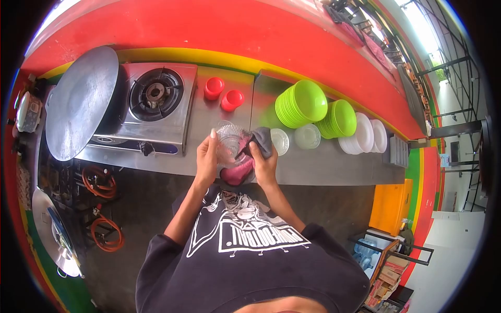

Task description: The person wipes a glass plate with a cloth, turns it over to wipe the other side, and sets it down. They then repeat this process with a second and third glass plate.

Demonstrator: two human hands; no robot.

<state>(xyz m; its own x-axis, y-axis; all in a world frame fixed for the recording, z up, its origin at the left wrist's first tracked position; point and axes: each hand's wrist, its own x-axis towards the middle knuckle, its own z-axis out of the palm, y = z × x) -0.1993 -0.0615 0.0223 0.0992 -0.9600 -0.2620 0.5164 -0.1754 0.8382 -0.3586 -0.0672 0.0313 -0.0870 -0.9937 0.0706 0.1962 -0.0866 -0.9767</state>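
My left hand grips the rim of a clear patterned glass bowl, held up in front of my chest above the counter's front edge. A dark grey and maroon cloth is bunched in my right hand, its folds pressed against the bowl's right side. Part of the cloth hangs below the bowl. Just right of my right hand, a clear glass dish stands on the steel counter. Another clear glass bowl is beside it.
Behind the bowl stand two red cups. Stacked green bowls and white plates line the counter to the right. On the left are a gas stove and a large wok. A red wall rises behind.
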